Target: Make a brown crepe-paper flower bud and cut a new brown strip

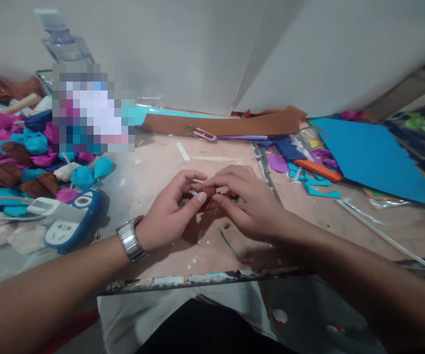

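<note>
Between my fingertips, just above the table, is a small piece of brown crepe paper (210,191), bunched or folded. My left hand (170,209), with a metal watch on the wrist, pinches its left side between thumb and fingers. On the other side my right hand (251,204) grips the same piece, its fingers curled over and hiding part of it. A thin dark strand (230,244) lies on the table below the hands, among small white scraps.
Many wrapped crepe paper bundles (9,174) and a blue-white power socket (74,221) crowd the left. Behind lie brown paper (183,124) and pink thread snips (204,133). To the right are an orange cutter (319,170), a blue sheet (378,157) and a white stick (392,238).
</note>
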`<action>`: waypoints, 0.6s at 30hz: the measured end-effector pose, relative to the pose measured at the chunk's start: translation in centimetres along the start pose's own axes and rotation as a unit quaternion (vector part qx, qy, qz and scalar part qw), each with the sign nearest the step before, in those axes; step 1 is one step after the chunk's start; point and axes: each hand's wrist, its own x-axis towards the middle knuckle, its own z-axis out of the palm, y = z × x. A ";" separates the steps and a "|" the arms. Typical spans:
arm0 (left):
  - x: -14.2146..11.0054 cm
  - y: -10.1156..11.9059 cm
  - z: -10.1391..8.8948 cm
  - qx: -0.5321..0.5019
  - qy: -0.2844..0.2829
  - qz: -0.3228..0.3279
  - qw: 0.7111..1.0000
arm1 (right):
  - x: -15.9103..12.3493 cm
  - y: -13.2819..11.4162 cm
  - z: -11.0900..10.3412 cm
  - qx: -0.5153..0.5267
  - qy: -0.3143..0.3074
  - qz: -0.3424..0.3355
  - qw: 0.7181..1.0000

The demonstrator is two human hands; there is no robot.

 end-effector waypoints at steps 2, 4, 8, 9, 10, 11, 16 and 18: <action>0.1 0.1 0.0 0.008 0.031 0.005 0.999 | 0.0 0.1 0.0 -0.001 0.040 0.008 0.999; 0.2 0.1 -0.1 0.003 0.067 -0.007 0.998 | 0.0 0.2 -0.1 -0.011 0.075 0.015 0.997; 0.4 -0.2 -0.6 -0.062 0.110 -0.051 0.991 | 0.0 0.3 -0.2 -0.014 0.112 0.021 0.993; 0.5 -0.3 -0.7 -0.074 0.117 -0.055 0.989 | 0.0 0.3 -0.2 -0.012 0.118 0.021 0.993; 0.5 -0.4 -0.8 -0.079 0.124 -0.056 0.988 | 0.1 0.3 -0.2 -0.012 0.122 0.020 0.992; 0.6 -0.5 -0.9 -0.076 0.129 -0.054 0.987 | 0.1 0.3 -0.2 -0.012 0.127 0.018 0.992; 0.6 -0.4 -1.0 -0.047 0.129 -0.043 0.990 | 0.0 0.5 -0.2 -0.025 0.136 -0.002 0.990; 0.6 -0.3 -0.9 -0.042 0.135 -0.044 0.989 | 0.0 0.6 -0.2 -0.031 0.135 -0.012 0.990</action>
